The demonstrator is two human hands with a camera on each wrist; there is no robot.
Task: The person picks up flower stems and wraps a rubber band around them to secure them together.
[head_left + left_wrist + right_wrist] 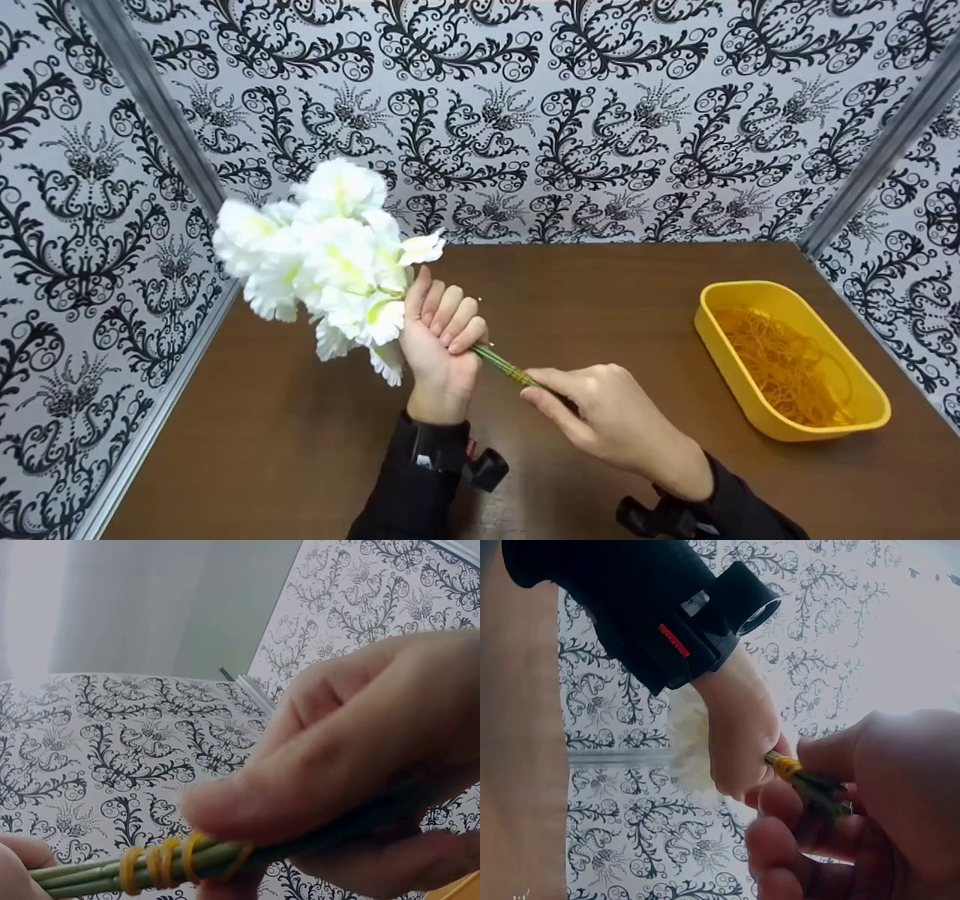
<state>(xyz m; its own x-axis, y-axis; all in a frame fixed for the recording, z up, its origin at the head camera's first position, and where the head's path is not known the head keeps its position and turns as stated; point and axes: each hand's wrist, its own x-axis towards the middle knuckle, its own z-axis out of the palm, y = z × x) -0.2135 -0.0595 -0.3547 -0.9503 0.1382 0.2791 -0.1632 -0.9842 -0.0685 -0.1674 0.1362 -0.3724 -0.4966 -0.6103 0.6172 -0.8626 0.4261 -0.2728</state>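
A bunch of white artificial flowers slants over the table, blooms up at the left and green stems running down to the right. My left hand grips the stems just below the blooms, fingers curled round them. Lower down, my right hand pinches the stem ends between thumb and fingers. Between the hands, a yellow rubber band is wound several turns round the stems, close to the right thumb. In the right wrist view the wound band sits beside the right fingertips; the stem ends are blurred.
A yellow plastic tub holding a heap of loose rubber bands stands on the brown table at the right. Patterned white-and-black panels with metal edge strips enclose the table at the back and sides.
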